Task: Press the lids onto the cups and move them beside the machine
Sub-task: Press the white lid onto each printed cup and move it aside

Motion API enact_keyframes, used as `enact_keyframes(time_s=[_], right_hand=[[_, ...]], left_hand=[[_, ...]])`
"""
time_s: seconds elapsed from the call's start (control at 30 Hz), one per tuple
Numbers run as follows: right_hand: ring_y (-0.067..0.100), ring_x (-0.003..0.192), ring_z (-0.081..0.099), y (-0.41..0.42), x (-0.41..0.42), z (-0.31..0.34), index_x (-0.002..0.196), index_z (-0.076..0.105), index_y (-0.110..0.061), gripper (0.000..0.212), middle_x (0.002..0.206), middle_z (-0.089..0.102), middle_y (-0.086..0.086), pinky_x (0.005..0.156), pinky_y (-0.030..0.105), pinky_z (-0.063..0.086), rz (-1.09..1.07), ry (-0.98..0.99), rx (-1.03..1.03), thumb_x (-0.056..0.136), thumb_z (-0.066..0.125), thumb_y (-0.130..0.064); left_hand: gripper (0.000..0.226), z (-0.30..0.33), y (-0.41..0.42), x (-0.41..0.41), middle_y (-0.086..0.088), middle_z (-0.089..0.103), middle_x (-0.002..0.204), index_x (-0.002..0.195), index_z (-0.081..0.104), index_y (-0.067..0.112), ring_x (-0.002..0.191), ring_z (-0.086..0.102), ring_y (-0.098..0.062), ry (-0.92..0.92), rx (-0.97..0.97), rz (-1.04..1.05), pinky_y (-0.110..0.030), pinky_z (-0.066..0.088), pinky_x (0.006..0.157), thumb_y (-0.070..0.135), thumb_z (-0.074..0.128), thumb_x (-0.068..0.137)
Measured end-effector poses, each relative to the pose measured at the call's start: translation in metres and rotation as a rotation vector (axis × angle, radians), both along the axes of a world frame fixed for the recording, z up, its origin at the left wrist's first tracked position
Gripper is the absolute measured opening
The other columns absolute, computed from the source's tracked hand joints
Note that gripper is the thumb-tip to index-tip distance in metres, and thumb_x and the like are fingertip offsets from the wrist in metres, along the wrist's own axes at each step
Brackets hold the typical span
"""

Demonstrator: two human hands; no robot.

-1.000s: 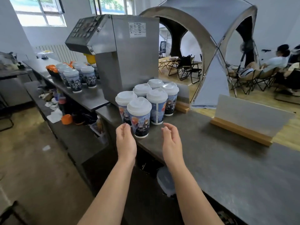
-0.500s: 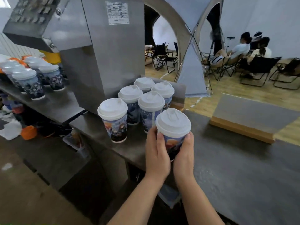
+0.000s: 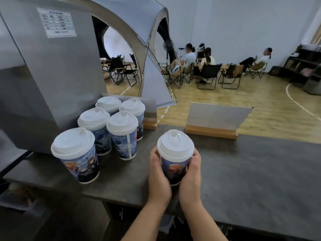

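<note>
While our left hand (image 3: pixel 159 178) and right hand (image 3: pixel 190 176) curl around opposite sides of the printed cup (image 3: pixel 174 168), we hold it upright between both palms over the dark counter (image 3: pixel 243 180). Its white lid (image 3: pixel 175 145) sits on the rim, so we cannot tell what is inside. Just left of our grip stand five more lidded cups (image 3: pixel 121 134), their contents hidden too; the closest pair is near our left knuckles, the front one (image 3: pixel 76 153) farther left. Behind them rises the steel machine (image 3: pixel 57 70). Beyond our grip, a wooden-based sign (image 3: pixel 215 120) stands on the counter's far edge.
</note>
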State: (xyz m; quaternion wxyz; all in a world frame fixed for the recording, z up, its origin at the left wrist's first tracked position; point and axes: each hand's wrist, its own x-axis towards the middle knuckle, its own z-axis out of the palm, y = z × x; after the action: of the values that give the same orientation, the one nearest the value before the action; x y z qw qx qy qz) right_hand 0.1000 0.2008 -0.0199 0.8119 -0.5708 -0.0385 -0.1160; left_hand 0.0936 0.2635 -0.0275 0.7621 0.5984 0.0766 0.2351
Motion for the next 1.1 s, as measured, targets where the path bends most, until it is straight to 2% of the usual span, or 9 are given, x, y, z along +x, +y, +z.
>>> enact_keyframes(time_s=[0.03,0.1,0.27,0.43,0.67,0.8,0.93,1.03,1.1], right_hand=[[0.009,0.116,0.062,-0.005,0.004,0.004,0.133,0.05,-0.022,0.057,0.126,0.063,-0.001,0.094,0.03,0.052,0.003,-0.013,-0.012,0.087,0.042,-0.055],[0.003,0.115,0.061,-0.015,0.013,0.016,0.133,0.049,-0.03,0.047,0.127,0.061,-0.006,0.09,0.023,0.05,0.038,-0.043,-0.053,0.089,0.043,-0.045],[0.017,0.11,0.064,-0.011,0.02,0.03,0.124,0.056,-0.028,0.039,0.118,0.066,-0.001,0.087,0.028,0.053,0.09,-0.131,-0.151,0.093,0.041,-0.047],[0.01,0.103,0.065,-0.004,0.013,0.024,0.122,0.053,-0.027,0.045,0.111,0.067,-0.007,0.081,0.02,0.052,0.029,-0.193,-0.169,0.091,0.035,-0.054],[0.007,0.117,0.059,-0.018,0.013,0.022,0.133,0.04,-0.032,0.057,0.126,0.059,-0.011,0.09,0.018,0.049,0.235,-0.197,-0.207,0.081,0.055,-0.049],[0.012,0.115,0.061,-0.018,0.014,0.02,0.134,0.043,-0.026,0.06,0.125,0.06,-0.007,0.087,0.022,0.052,0.251,-0.195,-0.129,0.08,0.054,-0.047],[0.016,0.099,0.066,-0.007,0.018,0.023,0.116,0.055,-0.023,0.046,0.111,0.065,0.004,0.075,0.026,0.053,0.145,-0.084,0.012,0.076,0.051,-0.046],[0.023,0.09,0.068,-0.009,0.026,0.036,0.095,0.065,-0.024,0.019,0.095,0.072,0.005,0.069,0.033,0.054,0.091,0.081,0.055,0.082,0.053,-0.028],[0.019,0.082,0.07,-0.015,0.032,0.045,0.096,0.068,-0.018,0.015,0.086,0.074,0.002,0.064,0.028,0.055,0.109,0.178,0.02,0.09,0.054,-0.019]], left_hand=[[0.049,0.007,0.003,0.001,-0.001,0.064,0.13,0.133,0.053,0.024,0.123,0.059,-0.018,-0.032,-0.101,0.007,-0.036,0.048,0.104,0.048,0.043,0.092],[0.048,0.024,0.009,0.001,0.001,0.061,0.129,0.131,0.052,0.027,0.122,0.058,-0.011,-0.083,-0.071,0.047,-0.023,0.048,0.098,0.048,0.038,0.09],[0.038,0.039,0.005,0.009,0.01,0.063,0.12,0.123,0.056,0.032,0.114,0.059,-0.006,-0.121,0.152,0.068,-0.031,0.048,0.097,0.046,0.037,0.093],[0.035,0.031,-0.002,0.008,0.009,0.064,0.116,0.122,0.055,0.028,0.112,0.061,-0.013,-0.186,0.132,0.106,-0.044,0.052,0.096,0.04,0.032,0.098],[0.061,0.027,0.006,-0.001,0.022,0.062,0.121,0.135,0.043,0.022,0.116,0.059,-0.004,-0.222,0.143,-0.079,-0.022,0.049,0.094,0.04,0.06,0.08],[0.046,0.029,0.009,0.0,0.019,0.063,0.119,0.128,0.048,0.029,0.115,0.061,-0.007,-0.217,0.144,-0.078,-0.023,0.052,0.09,0.038,0.053,0.083],[0.029,0.038,0.014,0.004,0.01,0.068,0.106,0.114,0.059,0.024,0.104,0.065,-0.008,-0.136,0.109,-0.035,-0.022,0.053,0.079,0.026,0.039,0.092],[0.024,0.049,0.023,0.008,0.006,0.07,0.096,0.105,0.062,0.017,0.092,0.065,-0.004,-0.051,0.136,-0.04,-0.018,0.051,0.074,0.012,0.039,0.098],[0.028,0.057,0.03,0.01,0.006,0.071,0.093,0.102,0.063,0.016,0.086,0.064,0.001,0.007,0.202,-0.069,-0.013,0.05,0.07,0.006,0.037,0.099]])
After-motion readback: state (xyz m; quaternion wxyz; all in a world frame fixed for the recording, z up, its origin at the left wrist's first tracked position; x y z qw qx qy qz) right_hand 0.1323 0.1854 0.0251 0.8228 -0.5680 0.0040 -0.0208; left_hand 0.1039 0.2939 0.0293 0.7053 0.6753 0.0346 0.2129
